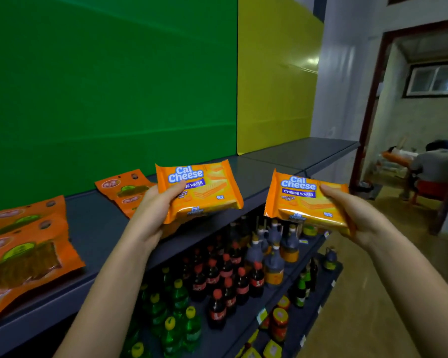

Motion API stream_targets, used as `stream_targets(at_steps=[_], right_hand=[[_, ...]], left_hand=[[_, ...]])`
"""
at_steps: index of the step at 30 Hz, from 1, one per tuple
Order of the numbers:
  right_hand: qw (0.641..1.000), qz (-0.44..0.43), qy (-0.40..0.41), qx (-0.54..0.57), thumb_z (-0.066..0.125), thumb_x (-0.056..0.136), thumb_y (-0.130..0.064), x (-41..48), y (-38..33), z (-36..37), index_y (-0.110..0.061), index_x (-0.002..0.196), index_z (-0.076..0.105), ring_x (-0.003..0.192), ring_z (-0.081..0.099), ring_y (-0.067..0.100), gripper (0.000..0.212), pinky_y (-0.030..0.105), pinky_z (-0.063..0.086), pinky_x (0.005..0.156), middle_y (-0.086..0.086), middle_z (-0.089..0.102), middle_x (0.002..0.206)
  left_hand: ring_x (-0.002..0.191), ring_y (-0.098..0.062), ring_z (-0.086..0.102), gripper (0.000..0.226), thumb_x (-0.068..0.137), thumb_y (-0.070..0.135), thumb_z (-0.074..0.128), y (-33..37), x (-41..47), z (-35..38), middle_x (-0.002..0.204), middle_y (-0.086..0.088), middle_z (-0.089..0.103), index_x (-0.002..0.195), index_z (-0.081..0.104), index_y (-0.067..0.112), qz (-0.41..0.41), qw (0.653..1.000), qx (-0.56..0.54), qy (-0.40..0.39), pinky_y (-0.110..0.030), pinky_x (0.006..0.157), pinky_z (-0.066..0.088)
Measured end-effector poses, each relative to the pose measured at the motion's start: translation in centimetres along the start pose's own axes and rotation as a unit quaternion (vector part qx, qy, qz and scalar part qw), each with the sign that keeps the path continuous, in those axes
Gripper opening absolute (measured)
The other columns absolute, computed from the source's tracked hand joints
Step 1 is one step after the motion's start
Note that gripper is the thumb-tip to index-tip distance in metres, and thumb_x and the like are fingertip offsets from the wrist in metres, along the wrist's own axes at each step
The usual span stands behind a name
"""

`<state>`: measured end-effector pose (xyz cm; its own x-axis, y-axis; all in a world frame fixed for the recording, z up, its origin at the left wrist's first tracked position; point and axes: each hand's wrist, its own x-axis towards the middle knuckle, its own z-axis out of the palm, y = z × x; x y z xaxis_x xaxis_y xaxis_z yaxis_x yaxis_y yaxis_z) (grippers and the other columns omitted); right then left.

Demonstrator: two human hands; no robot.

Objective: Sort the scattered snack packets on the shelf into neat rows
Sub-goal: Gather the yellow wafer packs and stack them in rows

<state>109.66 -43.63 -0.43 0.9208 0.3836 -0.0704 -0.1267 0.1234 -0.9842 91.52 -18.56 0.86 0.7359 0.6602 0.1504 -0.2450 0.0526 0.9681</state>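
My left hand [154,210] grips an orange Cal Cheese wafer packet [204,192] by its left end, just above the front edge of the grey shelf [269,161]. A second Cal Cheese wafer packet [299,200] is held in my right hand [352,213], out in front of the shelf edge over the lower shelves. One orange snack pouch [123,192] lies flat on the shelf behind my left hand. At the far left, several similar orange pouches [23,249] overlap in a loose pile.
Green [109,86] and yellow [277,73] panels back the shelf. Lower shelves hold cola bottles [223,277], green soda bottles [176,319], dark sauce bottles [274,257] and jars [279,321]. At right, a doorway [373,112] shows a seated person [432,166].
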Motion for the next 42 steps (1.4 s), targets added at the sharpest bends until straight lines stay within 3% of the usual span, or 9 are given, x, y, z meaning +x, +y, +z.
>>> stream_targets(at_steps=[5,10,16,24,30,32,37,40,42], right_hand=[[0.999,0.01,-0.037,0.001,0.062,0.084,-0.031,7.5,-1.4,1.5,-0.012,0.082,0.06,0.039,0.063,0.01,0.019,0.021,0.052,0.038,-0.001,0.068,0.049],[0.995,0.013,-0.102,0.006,0.06,0.086,-0.033,15.5,-1.4,2.8,-0.015,0.079,0.059,0.036,0.061,0.008,0.019,0.015,0.045,0.034,-0.003,0.065,0.045],[0.981,0.03,-0.189,-0.007,0.061,0.086,-0.031,25.2,-2.3,4.8,-0.012,0.084,0.059,0.038,0.063,0.009,0.019,0.019,0.05,0.036,-0.001,0.066,0.046],[0.953,0.096,-0.286,0.008,0.057,0.089,-0.023,34.1,-2.6,6.9,-0.016,0.083,0.058,0.039,0.064,0.015,0.009,0.029,0.053,0.038,0.002,0.068,0.048],[0.929,0.119,-0.348,-0.045,0.058,0.088,-0.018,36.7,-1.4,8.8,-0.01,0.084,0.06,0.042,0.066,0.017,0.009,0.027,0.053,0.038,0.006,0.069,0.051],[0.917,0.113,-0.377,-0.067,0.058,0.089,-0.017,36.7,-0.7,9.6,-0.008,0.085,0.061,0.044,0.067,0.016,0.01,0.026,0.054,0.04,0.006,0.07,0.053],[0.894,0.081,-0.428,-0.106,0.059,0.089,-0.017,36.6,0.8,11.4,-0.009,0.089,0.062,0.05,0.069,0.013,0.008,0.022,0.055,0.047,0.004,0.072,0.059],[0.881,0.02,-0.444,-0.158,0.065,0.084,-0.018,36.5,1.2,12.3,-0.011,0.09,0.066,0.065,0.069,0.015,0.009,0.024,0.057,0.061,0.006,0.073,0.078],[0.875,-0.024,-0.438,-0.206,0.073,0.075,-0.031,36.2,1.4,13.1,-0.01,0.099,0.064,0.08,0.069,0.02,0.033,0.034,0.058,0.078,0.009,0.072,0.094]], left_hand=[[0.052,-0.004,0.066,0.007,0.09,0.019,0.056,-0.2,4.7,2.2,0.066,0.007,0.072,0.089,0.063,0.017,0.023,0.998,0.034,0.044,-0.025,0.061,0.055],[0.052,-0.007,0.067,0.007,0.09,0.018,0.057,-0.6,9.3,3.6,0.075,-0.001,0.071,0.091,0.062,0.014,0.024,0.994,0.039,0.099,-0.027,0.053,0.058],[0.043,-0.007,0.064,0.011,0.091,0.019,0.056,-1.1,15.3,6.3,0.054,0.003,0.069,0.083,0.058,0.011,0.028,0.981,0.061,0.182,-0.024,0.044,0.056],[0.043,-0.01,0.063,0.015,0.089,0.017,0.059,-3.9,22.9,8.5,0.082,-0.014,0.061,0.09,0.056,0.002,-0.028,0.959,0.106,0.261,-0.024,0.039,0.054],[0.065,-0.022,0.06,0.029,0.086,0.018,0.064,-6.1,26.3,7.9,0.11,-0.024,0.06,0.104,0.052,-0.001,-0.093,0.935,0.136,0.313,-0.026,0.037,0.053],[0.069,-0.022,0.059,0.032,0.085,0.021,0.065,-6.5,27.2,7.6,0.114,-0.021,0.059,0.107,0.054,0.0,-0.111,0.927,0.152,0.325,-0.026,0.043,0.055],[0.108,-0.029,0.059,0.056,0.078,0.036,0.071,-7.8,29.0,5.6,0.122,-0.012,0.06,0.119,0.057,0.0,-0.143,0.874,0.29,0.363,-0.033,0.093,0.047],[0.111,-0.03,0.058,0.063,0.073,0.044,0.073,-8.1,30.1,4.9,0.121,-0.014,0.061,0.117,0.059,0.0,-0.159,0.841,0.361,0.37,-0.037,0.094,0.047],[0.111,-0.031,0.057,0.062,0.075,0.045,0.071,-8.1,30.6,5.3,0.119,-0.016,0.062,0.114,0.059,-0.001,-0.157,0.821,0.397,0.378,-0.035,0.09,0.045]])
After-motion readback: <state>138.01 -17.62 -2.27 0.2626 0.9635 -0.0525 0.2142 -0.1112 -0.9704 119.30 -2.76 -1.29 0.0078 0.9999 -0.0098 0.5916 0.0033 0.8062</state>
